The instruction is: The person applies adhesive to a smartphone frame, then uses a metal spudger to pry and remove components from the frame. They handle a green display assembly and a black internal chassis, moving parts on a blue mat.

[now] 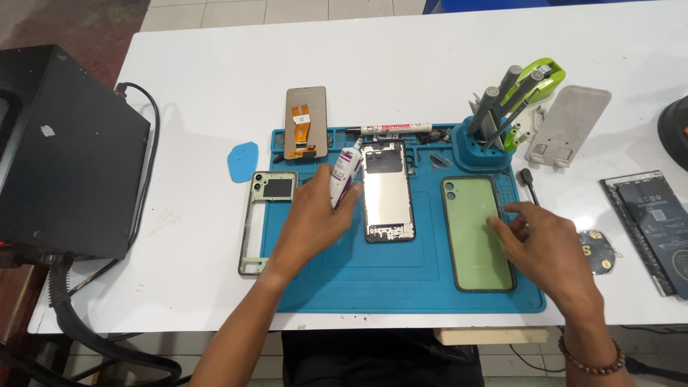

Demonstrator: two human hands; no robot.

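Note:
My left hand (315, 218) grips a white tube with a purple band (344, 173), its tip pointing up beside a bare phone frame (388, 190) lying on the blue work mat (401, 287). Fingers of my right hand (545, 247) rest on the right edge of a green phone back cover (473, 233) lying flat on the mat. A green mid-frame (258, 222) lies at the mat's left edge, partly under my left wrist. A screen panel with an orange flex cable (306, 122) lies at the mat's top left.
A black box (64, 150) with cables sits at the left. A blue holder with grey screwdrivers (487, 136), a green tool, a white stand (570, 125), a marker pen (394, 129), a blue pick (242, 162), a small black tool (530, 183), a round disc (598, 251) and a dark packet (656, 229) surround the mat.

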